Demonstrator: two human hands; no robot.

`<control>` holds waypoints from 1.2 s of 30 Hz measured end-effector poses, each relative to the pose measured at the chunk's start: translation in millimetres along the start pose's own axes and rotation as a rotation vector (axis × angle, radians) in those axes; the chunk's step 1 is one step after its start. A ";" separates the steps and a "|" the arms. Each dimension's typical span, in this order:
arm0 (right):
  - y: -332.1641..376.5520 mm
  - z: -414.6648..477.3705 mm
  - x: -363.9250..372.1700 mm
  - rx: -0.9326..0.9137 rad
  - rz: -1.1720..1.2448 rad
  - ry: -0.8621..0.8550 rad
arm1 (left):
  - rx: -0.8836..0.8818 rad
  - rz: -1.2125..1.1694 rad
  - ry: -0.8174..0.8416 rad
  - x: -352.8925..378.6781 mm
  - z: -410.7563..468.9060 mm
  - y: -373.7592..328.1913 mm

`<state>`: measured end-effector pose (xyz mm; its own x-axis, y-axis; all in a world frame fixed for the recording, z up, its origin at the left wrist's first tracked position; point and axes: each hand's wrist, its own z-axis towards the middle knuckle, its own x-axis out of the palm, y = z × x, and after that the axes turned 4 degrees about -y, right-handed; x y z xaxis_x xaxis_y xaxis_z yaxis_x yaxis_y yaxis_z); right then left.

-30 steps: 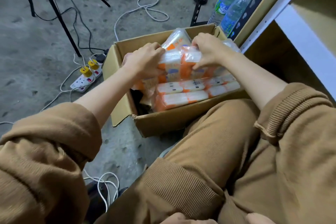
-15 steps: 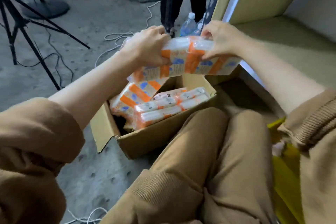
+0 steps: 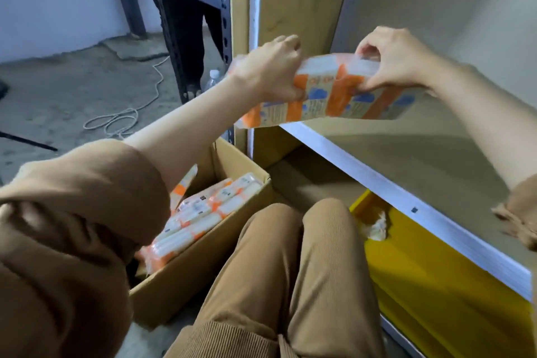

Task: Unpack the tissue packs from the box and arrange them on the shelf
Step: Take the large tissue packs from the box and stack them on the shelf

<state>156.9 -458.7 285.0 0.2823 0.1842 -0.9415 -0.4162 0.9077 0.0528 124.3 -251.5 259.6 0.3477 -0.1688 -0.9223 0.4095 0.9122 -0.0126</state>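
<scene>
I hold an orange-and-white tissue pack (image 3: 328, 99) in the air with both hands, over the white front edge of the shelf board (image 3: 377, 180). My left hand (image 3: 268, 68) grips its left end and my right hand (image 3: 398, 59) pinches its top right edge. The pack hangs above the shelf surface (image 3: 421, 148) without touching it. Below left, the open cardboard box (image 3: 203, 259) on the floor holds several more tissue packs (image 3: 200, 218), partly hidden behind my left sleeve.
A yellow bin (image 3: 436, 285) with a crumpled scrap sits on the lower level at right. A dark metal rack post (image 3: 223, 23) and the shelf's side panel (image 3: 290, 9) stand just behind the pack. A water bottle (image 3: 213, 78), a coiled white cable (image 3: 122, 122) and someone's legs are on the concrete floor.
Both hands lifted the tissue pack out of the box, then carried it up and right to the shelf opening. The view swung from the floor toward the shelf.
</scene>
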 end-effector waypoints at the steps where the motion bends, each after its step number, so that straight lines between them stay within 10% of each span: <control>1: -9.8 -3.4 -0.5 0.023 -0.001 0.004 | 0.017 -0.008 0.005 3.6 7.8 -8.0; 36: -84.8 -24.8 108.2 0.367 0.034 0.071 | -0.191 -0.101 0.164 101.3 96.4 -27.7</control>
<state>201.3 -525.1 170.4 0.2075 0.2013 -0.9573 -0.0829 0.9787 0.1878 229.5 -329.8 203.8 0.1654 -0.2135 -0.9628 0.2628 0.9505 -0.1656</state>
